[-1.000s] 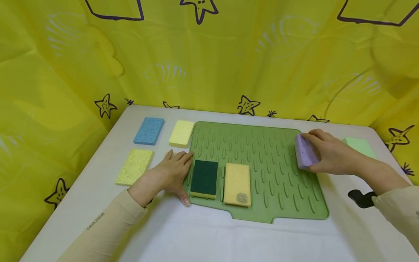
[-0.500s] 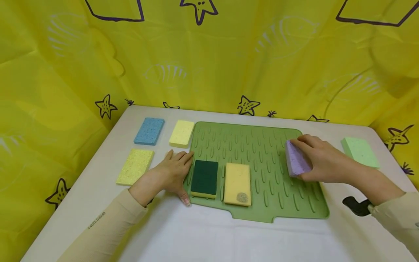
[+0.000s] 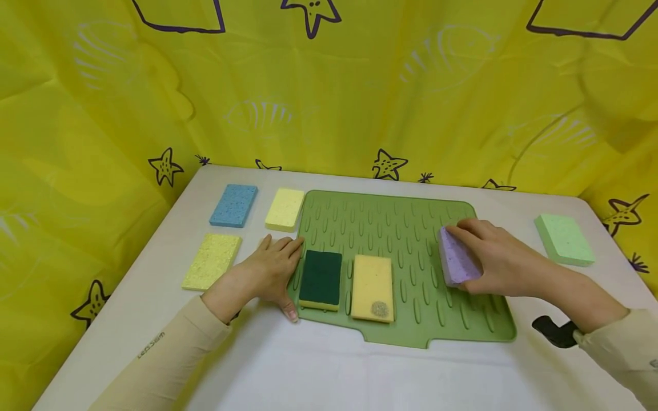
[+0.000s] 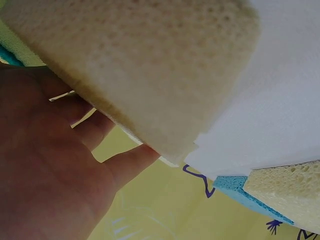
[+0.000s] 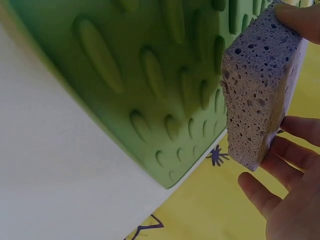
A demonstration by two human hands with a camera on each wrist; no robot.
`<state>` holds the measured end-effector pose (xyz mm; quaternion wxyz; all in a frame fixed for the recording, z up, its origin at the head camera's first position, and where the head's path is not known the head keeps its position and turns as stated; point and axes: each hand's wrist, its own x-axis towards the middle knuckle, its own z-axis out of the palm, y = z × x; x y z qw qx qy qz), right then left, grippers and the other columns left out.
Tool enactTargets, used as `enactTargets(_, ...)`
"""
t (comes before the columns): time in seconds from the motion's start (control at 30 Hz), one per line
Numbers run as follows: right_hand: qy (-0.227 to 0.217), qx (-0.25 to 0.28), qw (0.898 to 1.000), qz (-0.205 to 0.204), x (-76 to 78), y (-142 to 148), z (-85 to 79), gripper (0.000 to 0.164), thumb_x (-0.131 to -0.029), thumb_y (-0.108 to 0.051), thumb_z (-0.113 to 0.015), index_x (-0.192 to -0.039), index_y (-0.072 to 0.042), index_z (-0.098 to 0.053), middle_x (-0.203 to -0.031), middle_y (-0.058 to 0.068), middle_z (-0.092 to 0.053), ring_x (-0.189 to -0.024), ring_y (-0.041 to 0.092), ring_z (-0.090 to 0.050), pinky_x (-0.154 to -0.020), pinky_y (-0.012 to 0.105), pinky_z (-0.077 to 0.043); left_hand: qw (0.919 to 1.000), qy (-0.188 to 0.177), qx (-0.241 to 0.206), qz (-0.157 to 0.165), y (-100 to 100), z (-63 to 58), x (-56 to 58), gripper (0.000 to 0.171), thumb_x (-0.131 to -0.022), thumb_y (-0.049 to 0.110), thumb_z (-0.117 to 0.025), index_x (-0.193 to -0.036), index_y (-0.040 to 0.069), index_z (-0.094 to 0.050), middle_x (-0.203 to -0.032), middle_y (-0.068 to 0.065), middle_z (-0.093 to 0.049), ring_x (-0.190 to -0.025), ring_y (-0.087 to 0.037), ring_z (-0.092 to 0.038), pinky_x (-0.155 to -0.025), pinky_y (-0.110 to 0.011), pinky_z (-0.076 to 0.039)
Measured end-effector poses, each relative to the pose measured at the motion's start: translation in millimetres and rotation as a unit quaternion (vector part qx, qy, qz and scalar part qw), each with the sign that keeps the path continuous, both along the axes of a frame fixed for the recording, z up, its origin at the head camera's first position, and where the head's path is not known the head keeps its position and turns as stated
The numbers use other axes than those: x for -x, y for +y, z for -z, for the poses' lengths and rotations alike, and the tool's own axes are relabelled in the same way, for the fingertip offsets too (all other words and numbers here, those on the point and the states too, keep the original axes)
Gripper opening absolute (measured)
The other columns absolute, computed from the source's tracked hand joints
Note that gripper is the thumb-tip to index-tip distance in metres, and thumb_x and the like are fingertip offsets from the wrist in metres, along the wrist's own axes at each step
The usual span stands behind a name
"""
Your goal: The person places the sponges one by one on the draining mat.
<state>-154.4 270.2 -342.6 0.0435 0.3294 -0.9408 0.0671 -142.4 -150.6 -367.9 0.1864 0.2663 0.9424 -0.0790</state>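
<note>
My right hand [image 3: 493, 257] grips a purple sponge [image 3: 457, 260] tilted up over the right part of a green ridged mat [image 3: 401, 228]. Its thumb is on the near side and its fingers on the far side. At the mat's left edge my left hand [image 3: 264, 271] covers a beige porous sponge [image 4: 150, 65]. The fingers reach that sponge's far edge; the head view mostly hides it behind the hand. Beside this hand on the mat lie a dark green scouring sponge [image 3: 321, 279] and an orange-yellow sponge [image 3: 372, 288] with a grey round mark.
Left of the mat lie a blue sponge [image 3: 233, 205], a pale yellow sponge [image 3: 284, 209] and a speckled yellow sponge [image 3: 212, 261]. A mint green sponge [image 3: 564, 240] lies to the right. A yellow patterned curtain [image 3: 329, 85] hangs behind the white table [image 3: 329, 371].
My right hand has carried the purple sponge leftward and nearer to me, from the mat's right edge further over the mat. The mint green sponge has come fully into view. My left hand stays put.
</note>
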Motion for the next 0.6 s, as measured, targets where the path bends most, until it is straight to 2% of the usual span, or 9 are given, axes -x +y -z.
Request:
enactTargets(0.23,0.001,0.012,1.000,-0.013,-5.4,-9,3.1,0.094,-0.060,-0.028,-0.084,-0.141,0.003,-0.049,-0.129,0.014,-0.050,-0.102,0.026,-0.053,-0.081,0.042,-0.047,1.0000,-0.002,0.005,-0.001,0,0.1,0.4,0.145,-0.052,0.083,-0.075,-0.156,-0.001,-0.021,-0.166,-0.015,-0.015,-0.150,-0.035,-0.021,-0.120,-0.064,-0.015)
enactTargets(0.6,-0.021,-0.005,1.000,-0.012,-13.4,-21,6.2,0.097,-0.063,-0.034,-0.084,-0.144,0.004,-0.046,-0.131,0.016,-0.047,-0.106,0.026,-0.051,-0.084,0.042,-0.049,1.0000,-0.001,0.008,0.000,1,0.1,0.9,0.145,-0.051,0.083,-0.074,-0.156,-0.001,-0.021,-0.166,-0.014,-0.015,-0.151,-0.035,-0.020,-0.121,-0.063,-0.015)
